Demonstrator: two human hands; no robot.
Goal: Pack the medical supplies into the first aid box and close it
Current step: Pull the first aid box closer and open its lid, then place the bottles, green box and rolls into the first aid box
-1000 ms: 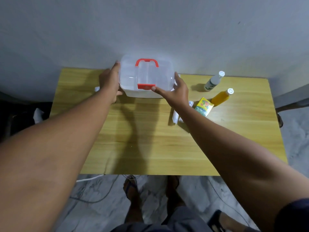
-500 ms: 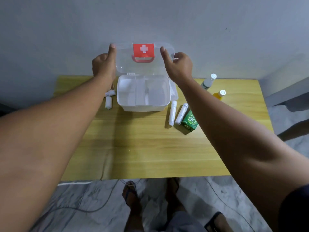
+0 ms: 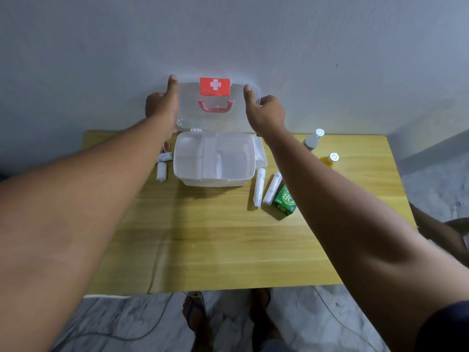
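The clear first aid box [image 3: 215, 180] stands open at the back of the wooden table. Its lid [image 3: 189, 115], with a red cross label and red handle, is swung up against the wall. My left hand [image 3: 162, 105] grips the lid's left edge and my right hand [image 3: 265, 110] grips its right edge. Two white bandage rolls [image 3: 265, 189] and a green carton [image 3: 284, 200] lie right of the box. More rolls [image 3: 162, 171] lie on its left. A white bottle [image 3: 313, 139] and a yellow bottle [image 3: 330, 160] sit at the right rear.
The grey wall [image 3: 228, 34] is directly behind the box. A clear tray insert [image 3: 261, 153] leans by the box's right side. The table's front half [image 3: 215, 245] is bare wood. Cables and my sandalled feet [image 3: 198, 316] are on the floor below.
The lid went from shut to fully raised against the wall, with both hands moving from the box sides up to the lid's edges. The view shifted down slightly.
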